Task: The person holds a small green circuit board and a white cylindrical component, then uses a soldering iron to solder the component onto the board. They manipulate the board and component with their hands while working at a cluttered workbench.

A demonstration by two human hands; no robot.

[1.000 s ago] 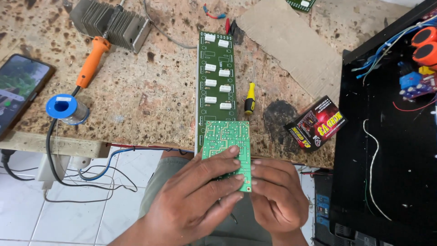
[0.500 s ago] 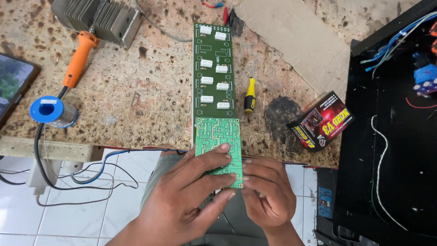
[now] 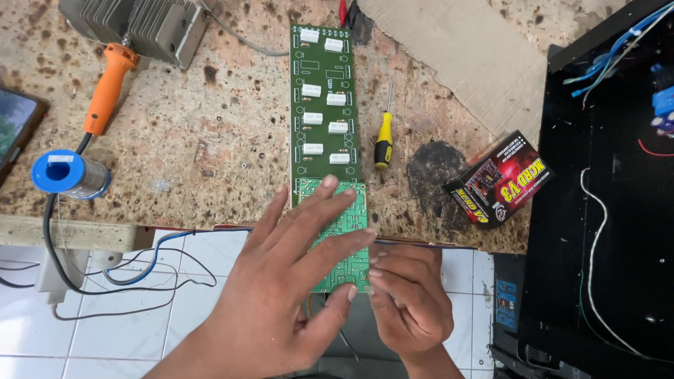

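Lying at the far left edge of the speckled stone counter (image 3: 182, 140), a dark phone (image 3: 14, 130) shows only partly. Next to it sit a blue spool of solder wire (image 3: 67, 174) and an orange-handled soldering iron (image 3: 105, 88), whose black cord drops over the counter's front edge toward the white floor tiles. A grey finned metal heat sink (image 3: 137, 24) rests near the top.

Toward the middle, the person's left hand (image 3: 281, 295) lies flat, fingers spread, over a small light-green circuit board (image 3: 347, 231) with its copper-track side up. That small board overhangs the counter's front edge and butts against the near end of a long dark-green circuit board carrying white rectangular parts (image 3: 324, 98), which lies flat on the counter. The left hand presses rather than clamps, so its grip is open. The right hand (image 3: 407, 305) pinches the small board's lower right corner between thumb and fingertips, a closed grip on it.

As a judgement, the small board is only being held and lined up against the long one; no iron or solder is in hand, so any joining looks undone.

Further right lie a yellow-handled screwdriver (image 3: 382, 144), a red and black cardboard box (image 3: 498, 179) beside a dark scorch mark, and an open black metal chassis (image 3: 604, 210) with loose wires.
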